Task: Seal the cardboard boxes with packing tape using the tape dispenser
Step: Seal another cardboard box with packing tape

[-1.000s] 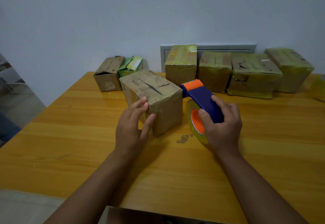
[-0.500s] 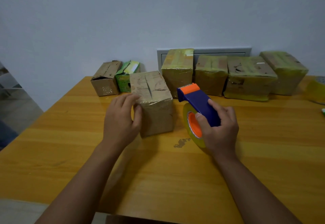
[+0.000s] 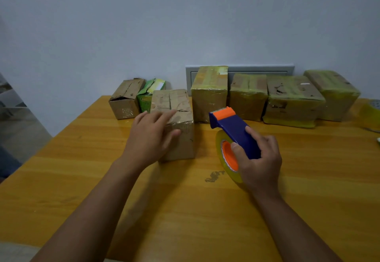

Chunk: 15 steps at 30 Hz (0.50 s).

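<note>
Nearest on the wooden table [image 3: 185,210], the right hand [image 3: 259,166] grips the blue tape dispenser [image 3: 236,133]: the thumb presses the orange hub of the yellow tape roll [image 3: 223,159] on its left face and the other fingers curl over the handle. The orange cutter end points far and left, toward the box, probably so the tape can go straight onto the top.

Just left of it, the left hand [image 3: 151,136] lies on the plain cardboard box [image 3: 176,122], fingers straight and slightly spread over the near top edge, thumb against the near face. This looks like steadying the box so it will not slide under the dispenser. The box stands square to the person, its centre seam running near to far, with no yellow tape on it that I can make out.

Farther back, against the wall, four boxes wrapped in yellow tape [image 3: 267,97] stand in a row on the right, apparently finished and set aside. On the far left wait a small open box [image 3: 125,99] and a green carton [image 3: 150,95].
</note>
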### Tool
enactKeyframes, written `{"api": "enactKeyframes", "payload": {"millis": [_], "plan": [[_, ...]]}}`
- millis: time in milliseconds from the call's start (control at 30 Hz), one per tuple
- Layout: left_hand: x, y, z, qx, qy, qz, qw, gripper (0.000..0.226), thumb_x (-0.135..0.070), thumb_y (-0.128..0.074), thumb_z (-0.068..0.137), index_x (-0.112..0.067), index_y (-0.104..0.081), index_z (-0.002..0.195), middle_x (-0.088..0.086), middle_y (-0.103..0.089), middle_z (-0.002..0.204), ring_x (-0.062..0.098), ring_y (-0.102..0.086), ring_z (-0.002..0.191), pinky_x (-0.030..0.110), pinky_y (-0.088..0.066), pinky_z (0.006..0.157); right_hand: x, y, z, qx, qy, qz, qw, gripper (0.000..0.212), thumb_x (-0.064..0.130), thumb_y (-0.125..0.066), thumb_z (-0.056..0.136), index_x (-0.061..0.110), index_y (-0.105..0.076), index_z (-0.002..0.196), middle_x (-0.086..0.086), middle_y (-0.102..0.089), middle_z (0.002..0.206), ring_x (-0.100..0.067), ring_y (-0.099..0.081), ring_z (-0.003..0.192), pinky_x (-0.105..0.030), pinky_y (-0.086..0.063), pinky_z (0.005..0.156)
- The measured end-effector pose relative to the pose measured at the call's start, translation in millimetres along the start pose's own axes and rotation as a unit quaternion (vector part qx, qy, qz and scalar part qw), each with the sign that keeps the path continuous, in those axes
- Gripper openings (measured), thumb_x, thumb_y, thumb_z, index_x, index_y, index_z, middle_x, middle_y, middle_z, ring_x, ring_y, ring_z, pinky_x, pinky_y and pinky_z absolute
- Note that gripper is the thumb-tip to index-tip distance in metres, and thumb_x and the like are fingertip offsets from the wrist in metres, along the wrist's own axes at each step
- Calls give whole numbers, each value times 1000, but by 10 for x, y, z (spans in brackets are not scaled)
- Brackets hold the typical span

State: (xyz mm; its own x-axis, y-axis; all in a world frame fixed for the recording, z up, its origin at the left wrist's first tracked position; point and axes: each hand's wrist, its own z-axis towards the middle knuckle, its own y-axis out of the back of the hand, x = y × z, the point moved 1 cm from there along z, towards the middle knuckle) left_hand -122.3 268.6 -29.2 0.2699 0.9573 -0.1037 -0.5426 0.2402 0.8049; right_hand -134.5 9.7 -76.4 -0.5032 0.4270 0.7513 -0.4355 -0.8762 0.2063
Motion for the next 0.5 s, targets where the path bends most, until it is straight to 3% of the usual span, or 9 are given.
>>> {"api": "enactKeyframes", "payload": {"millis": [100,200,367,500], "plan": [[2,-14,53,-26,-39,36,998,34,-27,-67,89,-16,-66,121,6,-66,106,30,-59,103,45,-41,98,-5,5,-7,1,-3,0,1000,67,54,-58,77,12,-59,130,-1,-45,110,11,-49,96,-2,-44,67],[68,-78,103,-43,-31,48,997,34,-28,-57,90,-15,-67,120,6,-68,104,29,-61,99,42,-42,93,-9,8,-4,-1,-5,1,1000,66,53,-59,77,12,-59,130,0,-45,110,9,-50,95,-2,-44,67],[-19,-258,188,-23,36,83,996,44,-23,-65,91,-14,-55,133,11,-64,121,32,-55,114,43,-45,91,-4,2,-3,1,-3,2,1000,65,51,-60,77,11,-59,128,-3,-47,108,10,-51,96,-2,-44,67],[-40,-391,278,12,57,49,997,47,-31,-51,98,-12,-43,141,12,-42,149,28,-34,140,41,-35,109,-17,-23,8,-2,-3,2,1000,65,51,-60,77,11,-60,128,-3,-47,108,13,-49,97,-1,-44,67]]}}
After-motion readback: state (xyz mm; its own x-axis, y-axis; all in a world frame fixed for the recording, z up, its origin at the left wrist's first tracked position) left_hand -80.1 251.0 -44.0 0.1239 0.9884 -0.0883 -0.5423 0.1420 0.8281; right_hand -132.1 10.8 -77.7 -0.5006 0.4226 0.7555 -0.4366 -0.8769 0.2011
